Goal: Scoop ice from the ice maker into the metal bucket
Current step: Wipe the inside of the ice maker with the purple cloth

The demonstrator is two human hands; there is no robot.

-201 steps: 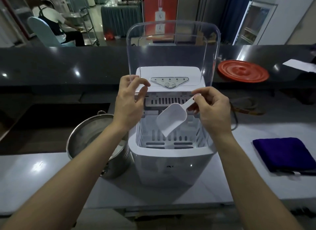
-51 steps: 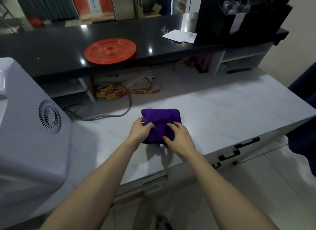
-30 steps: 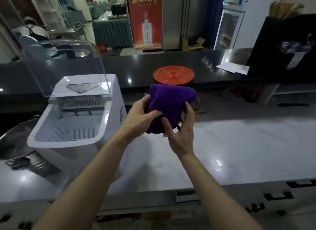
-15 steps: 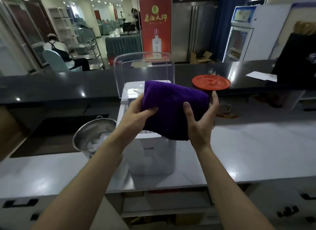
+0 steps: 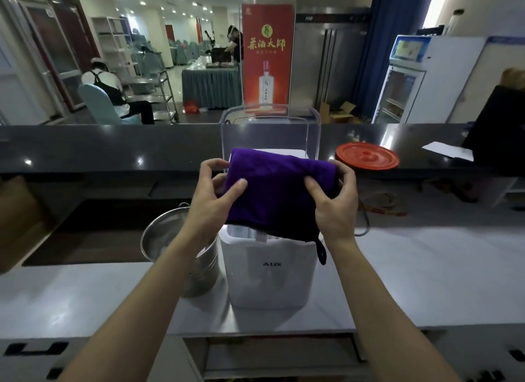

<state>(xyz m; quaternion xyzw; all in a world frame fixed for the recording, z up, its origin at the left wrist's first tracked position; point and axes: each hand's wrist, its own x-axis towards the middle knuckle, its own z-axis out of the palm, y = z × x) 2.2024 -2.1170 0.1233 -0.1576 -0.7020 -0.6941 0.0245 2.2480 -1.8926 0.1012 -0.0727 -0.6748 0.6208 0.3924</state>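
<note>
Folded purple cloth point(image 5: 272, 194) held above the open ice maker point(image 5: 270, 273), pinched at its left edge by the left hand point(image 5: 211, 194), at its right edge by the right hand point(image 5: 333, 202). Metal bucket point(image 5: 170, 239) just left of the ice maker.

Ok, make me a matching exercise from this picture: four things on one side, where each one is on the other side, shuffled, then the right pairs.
Things
1. purple cloth
2. metal bucket
3. red lid
4. ice maker

Places
A. on the dark raised counter, at the right
B. on the light worktop, its clear lid raised
C. gripped by the left hand and the right hand
D. beside the ice maker, on its left

Pairs: 1-C, 2-D, 3-A, 4-B
</note>
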